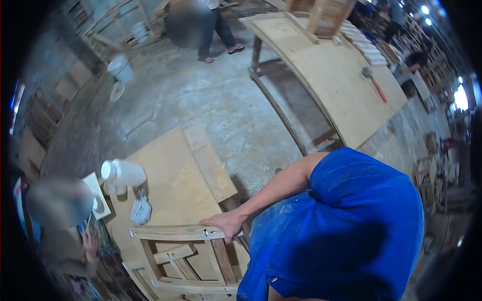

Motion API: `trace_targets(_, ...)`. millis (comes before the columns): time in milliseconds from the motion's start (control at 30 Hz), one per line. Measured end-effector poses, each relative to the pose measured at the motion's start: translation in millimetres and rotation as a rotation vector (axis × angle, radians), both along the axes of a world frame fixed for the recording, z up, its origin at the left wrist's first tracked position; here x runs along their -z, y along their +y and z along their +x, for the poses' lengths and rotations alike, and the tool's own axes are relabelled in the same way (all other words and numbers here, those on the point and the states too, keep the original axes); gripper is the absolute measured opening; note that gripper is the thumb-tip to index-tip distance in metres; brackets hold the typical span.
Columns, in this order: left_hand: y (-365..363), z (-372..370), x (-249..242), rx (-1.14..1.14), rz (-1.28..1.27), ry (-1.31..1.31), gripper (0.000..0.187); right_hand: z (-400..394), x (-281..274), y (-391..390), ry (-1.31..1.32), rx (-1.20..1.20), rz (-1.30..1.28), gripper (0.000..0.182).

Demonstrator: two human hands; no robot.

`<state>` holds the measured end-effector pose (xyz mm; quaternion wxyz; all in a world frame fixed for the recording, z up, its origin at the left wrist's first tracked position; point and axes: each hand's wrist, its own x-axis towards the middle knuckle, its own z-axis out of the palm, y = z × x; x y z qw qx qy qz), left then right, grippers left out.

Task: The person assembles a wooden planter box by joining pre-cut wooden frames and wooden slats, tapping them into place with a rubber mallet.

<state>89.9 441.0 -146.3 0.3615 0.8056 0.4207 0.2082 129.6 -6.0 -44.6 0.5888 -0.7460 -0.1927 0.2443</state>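
My right hand (227, 224) is closed over the end of the curved top rail of a wooden frame (170, 232), which looks like a chair back with slats. White marks show at the rail's joints. Under and beside it lie more wooden frame pieces (173, 254). My left forearm enters at the bottom edge below the blue sleeve. Only a sliver that may be my left hand (186, 298) shows beneath the frame, its fingers cut off by the image edge.
A plywood worktop (163, 165) bears a white plastic jug (128, 173) and a crumpled clear bag (141, 208). Another person's hand (90, 244) is at the left. Behind stands a table (331, 75) with a red-handled mallet (376, 86). Buckets (120, 67) and a walking person (221, 27) are farther back.
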Motion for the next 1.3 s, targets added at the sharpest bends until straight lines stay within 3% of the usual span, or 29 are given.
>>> trace_targets(167, -112.4, 27.9, -35.2, 0.256, 0.014, -0.015, 0.056, -36.7, -41.1, -86.0, 0.063, 0.073, -0.007, 0.112)
trace_targets(433, -280.4, 44.3, -81.5, 0.562, -0.043, -0.03, 0.055, -133.9, -62.1, -246.0, -0.03, 0.455, -0.032, 0.113)
trace_targets(467, -304.5, 42.8, -86.7, 0.599, -0.047, -0.028, 0.055, -156.7, -71.3, -277.6, 0.153, 0.465, 0.041, 0.112)
trace_targets(500, -326.5, 38.3, -92.5, 0.634, -0.055, -0.02, 0.055, -178.3, -71.9, -302.8, 0.133, 0.496, 0.043, 0.112)
trace_targets(667, -416.6, 16.1, -115.1, 0.757, -0.073, 0.008, 0.055, -306.6, -71.8, -407.5, 0.063, 0.947, 0.034, 0.112)
trace_targets(800, -460.3, 6.0, -129.3, 0.828, -0.102, 0.049, 0.055, -383.8, -67.5, -467.7, 0.227, 1.325, 0.06, 0.115)
trace_targets(933, -487.3, 4.1, -136.7, 0.893, -0.167, 0.083, 0.056, -432.0, -57.6, -537.0, 0.272, 1.525, -0.015, 0.115)
trace_targets(1000, -499.0, 12.7, -134.6, 0.948, -0.21, 0.102, 0.056, -459.9, -47.7, -575.5, 0.333, 1.668, -0.12, 0.113)
trace_targets(1133, -537.8, 59.6, -116.0, 1.188, -0.416, 0.099, 0.058, -545.2, 9.9, -672.0, 0.234, 1.734, -0.333, 0.104)
trace_targets(1200, -588.6, 88.3, -101.9, 1.366, -0.613, 0.097, 0.058, -582.3, 12.7, -722.6, 0.261, 1.625, -0.542, 0.092)
trace_targets(1267, -654.5, 112.8, -61.6, 1.207, -0.779, 0.263, 0.059, -605.7, -8.5, -753.1, 0.419, 1.624, -0.726, 0.082)
trace_targets(1300, -690.2, 101.7, -61.7, 1.253, -0.672, 0.309, 0.061, -611.5, -15.0, -764.2, 0.557, 1.629, -0.884, 0.073)
